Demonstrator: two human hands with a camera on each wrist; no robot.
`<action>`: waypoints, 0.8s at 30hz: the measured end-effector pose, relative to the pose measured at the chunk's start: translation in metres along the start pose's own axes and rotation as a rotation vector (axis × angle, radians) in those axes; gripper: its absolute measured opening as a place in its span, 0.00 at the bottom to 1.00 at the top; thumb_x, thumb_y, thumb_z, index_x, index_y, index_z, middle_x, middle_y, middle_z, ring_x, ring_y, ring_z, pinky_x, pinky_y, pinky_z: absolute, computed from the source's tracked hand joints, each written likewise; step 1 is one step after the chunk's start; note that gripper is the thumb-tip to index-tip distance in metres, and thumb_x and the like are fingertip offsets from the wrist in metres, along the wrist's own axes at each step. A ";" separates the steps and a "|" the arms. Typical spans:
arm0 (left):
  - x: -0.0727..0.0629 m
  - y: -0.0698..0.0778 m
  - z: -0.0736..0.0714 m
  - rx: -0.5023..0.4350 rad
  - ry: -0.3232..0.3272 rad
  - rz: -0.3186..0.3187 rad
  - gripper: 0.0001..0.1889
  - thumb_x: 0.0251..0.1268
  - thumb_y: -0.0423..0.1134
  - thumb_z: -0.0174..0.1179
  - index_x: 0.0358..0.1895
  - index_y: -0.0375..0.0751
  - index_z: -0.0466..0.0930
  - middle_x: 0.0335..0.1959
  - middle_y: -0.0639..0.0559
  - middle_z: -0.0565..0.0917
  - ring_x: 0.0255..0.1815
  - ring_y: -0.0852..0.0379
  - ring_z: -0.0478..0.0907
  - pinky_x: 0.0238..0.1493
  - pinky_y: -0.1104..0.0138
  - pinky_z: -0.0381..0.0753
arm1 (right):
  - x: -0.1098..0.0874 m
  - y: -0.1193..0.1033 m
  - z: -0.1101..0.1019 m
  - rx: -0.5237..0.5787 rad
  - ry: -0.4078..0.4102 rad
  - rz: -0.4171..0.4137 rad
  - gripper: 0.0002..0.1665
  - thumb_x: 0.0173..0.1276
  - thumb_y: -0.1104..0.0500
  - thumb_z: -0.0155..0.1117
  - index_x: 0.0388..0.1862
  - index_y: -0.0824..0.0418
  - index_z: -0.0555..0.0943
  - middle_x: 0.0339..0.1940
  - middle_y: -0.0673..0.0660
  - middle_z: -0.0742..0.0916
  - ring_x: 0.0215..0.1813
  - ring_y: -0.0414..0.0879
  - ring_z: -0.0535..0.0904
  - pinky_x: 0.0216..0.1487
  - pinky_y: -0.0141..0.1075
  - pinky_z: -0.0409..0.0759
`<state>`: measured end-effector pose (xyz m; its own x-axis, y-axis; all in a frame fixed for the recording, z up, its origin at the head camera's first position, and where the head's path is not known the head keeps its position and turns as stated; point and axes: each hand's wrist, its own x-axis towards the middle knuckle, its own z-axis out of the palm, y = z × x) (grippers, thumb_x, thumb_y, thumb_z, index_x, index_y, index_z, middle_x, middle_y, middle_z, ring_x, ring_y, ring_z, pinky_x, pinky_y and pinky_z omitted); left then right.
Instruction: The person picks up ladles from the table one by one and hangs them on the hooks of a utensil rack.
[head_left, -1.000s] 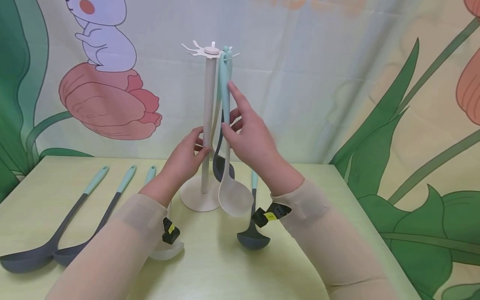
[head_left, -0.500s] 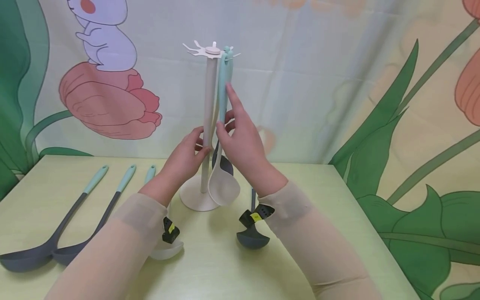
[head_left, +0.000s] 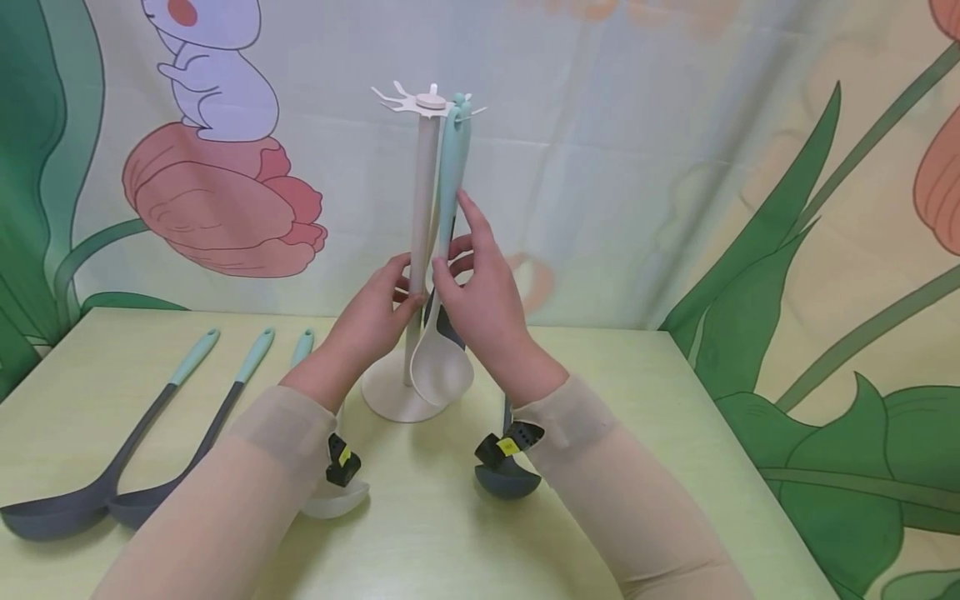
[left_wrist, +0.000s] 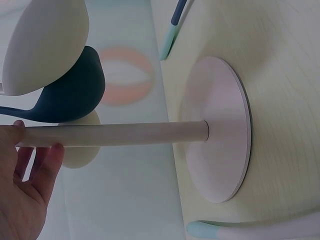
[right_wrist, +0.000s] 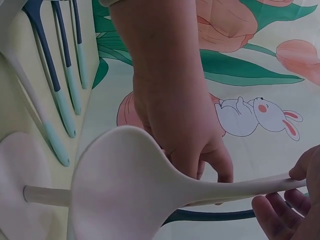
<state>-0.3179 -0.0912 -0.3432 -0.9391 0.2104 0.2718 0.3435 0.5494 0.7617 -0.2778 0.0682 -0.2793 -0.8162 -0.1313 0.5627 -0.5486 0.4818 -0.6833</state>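
Observation:
My left hand [head_left: 371, 321] grips the upright pole [head_left: 424, 208] of a white utensil rack, fingers behind and thumb in front. From the rack's hooked top [head_left: 430, 102], a white ladle [head_left: 442, 367] hangs by its mint handle [head_left: 452, 158]. The right hand [head_left: 487, 300] pinches this handle low down, its index finger extended up along it. Behind the white bowl hangs a dark blue ladle [left_wrist: 75, 90], mostly hidden in the head view. A further pale utensil [left_wrist: 82, 155] shows behind the pole in the left wrist view.
Two dark ladles [head_left: 67, 510] with mint handles lie at the table's left. Another white ladle [head_left: 337, 502] lies partly under my left forearm. One more dark ladle [head_left: 507, 483] lies by the right wrist. A printed curtain [head_left: 615, 183] hangs behind the table.
The right hand has shifted left and slightly down, and the white ladle's bowl has swung left toward the pole. My left hand has kept its grip on the pole.

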 end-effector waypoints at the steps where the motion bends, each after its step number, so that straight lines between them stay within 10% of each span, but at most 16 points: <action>1: 0.000 0.000 0.000 0.000 0.001 0.002 0.31 0.75 0.40 0.55 0.76 0.50 0.55 0.56 0.44 0.74 0.59 0.44 0.75 0.58 0.48 0.79 | -0.001 0.001 0.000 0.002 0.000 0.003 0.42 0.72 0.58 0.60 0.80 0.41 0.54 0.43 0.50 0.79 0.41 0.40 0.79 0.41 0.36 0.81; 24: -0.002 0.003 -0.001 -0.001 -0.015 -0.022 0.31 0.76 0.39 0.54 0.77 0.50 0.53 0.55 0.43 0.73 0.61 0.43 0.74 0.57 0.46 0.80 | -0.003 0.052 -0.011 -0.100 0.105 0.059 0.23 0.74 0.58 0.54 0.67 0.54 0.71 0.39 0.52 0.81 0.39 0.45 0.78 0.33 0.38 0.79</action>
<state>-0.3149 -0.0905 -0.3410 -0.9461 0.2102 0.2463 0.3228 0.5532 0.7680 -0.3019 0.1037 -0.3117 -0.8202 -0.0116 0.5719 -0.4751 0.5706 -0.6698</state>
